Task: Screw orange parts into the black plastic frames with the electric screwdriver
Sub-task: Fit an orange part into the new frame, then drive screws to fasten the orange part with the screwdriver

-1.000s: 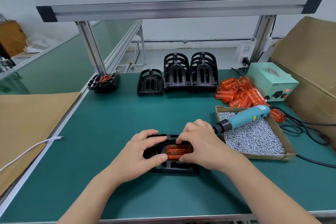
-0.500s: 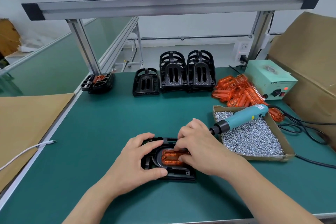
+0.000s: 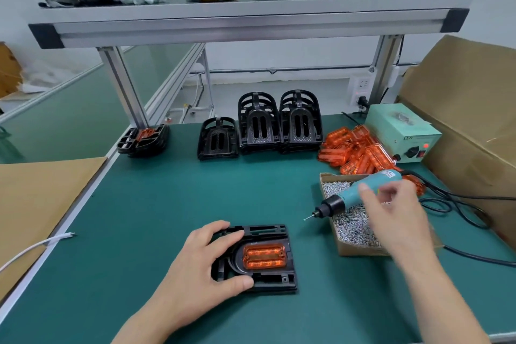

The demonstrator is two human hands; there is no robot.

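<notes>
On the green workbench [image 3: 167,218], the black frame [image 3: 276,281] lies near the front edge, an orange part [image 3: 264,255] seated in it. The right hand [image 3: 396,215], on the frame a moment ago, now hovers blurred over the electric screwdriver [image 3: 343,200] atop the box of screws [image 3: 354,232], its grip unclear. The left hand [image 3: 195,268] clasps the frame's left edge.

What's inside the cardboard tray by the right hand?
Small silver screws fill it, with the teal electric screwdriver across them, its tip past the tray's left wall. The blurred right hand covers the tray's right part, so what lies there is hidden.
</notes>
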